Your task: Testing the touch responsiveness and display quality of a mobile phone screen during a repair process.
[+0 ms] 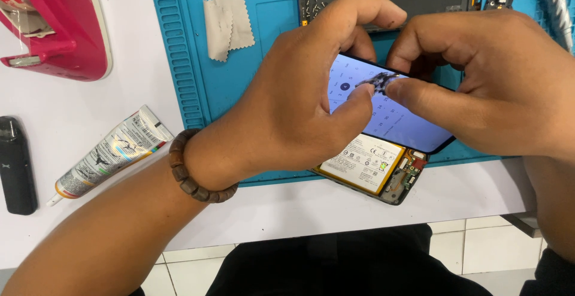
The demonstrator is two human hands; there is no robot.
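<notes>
Phone screen (389,113): thin, light, fragile; hold by edges; left hand (299,104) and right hand (491,80) fingertips pinch a small dark part (379,81) above it.

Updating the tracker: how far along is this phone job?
Done: phone opened, battery exposed; screen lifted and lit. In hand: left hand and right hand pinch a small dark part over the screen. Left: screen sits loose, glue tube untouched.

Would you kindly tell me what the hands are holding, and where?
Both hands, left and right, pinch a small dark scrap by its ends above the lit phone screen.
</notes>
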